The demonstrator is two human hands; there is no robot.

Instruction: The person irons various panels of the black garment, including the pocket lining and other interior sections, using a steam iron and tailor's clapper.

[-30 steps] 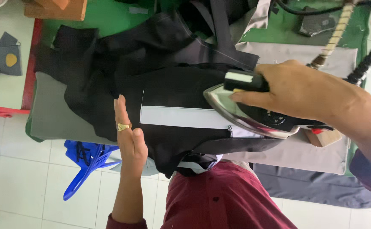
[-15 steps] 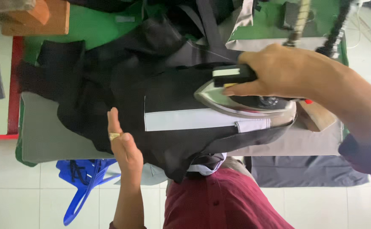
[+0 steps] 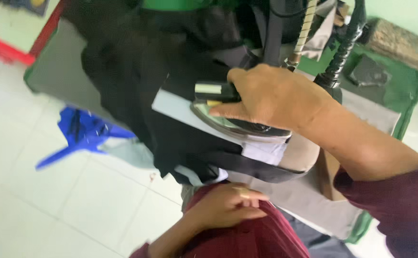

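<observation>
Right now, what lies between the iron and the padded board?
In the head view, the black garment with its grey strip lies under the iron, over the board.

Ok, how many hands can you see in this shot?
2. The right hand grips the iron on the black garment. The left hand, wearing a ring, rests against the maroon shirt below the board's edge. No others show.

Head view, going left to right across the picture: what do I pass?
Red strip on the floor → blue plastic chair → black garment → grey reflective band → iron → right hand on its handle → black hose → maroon sleeve.
</observation>
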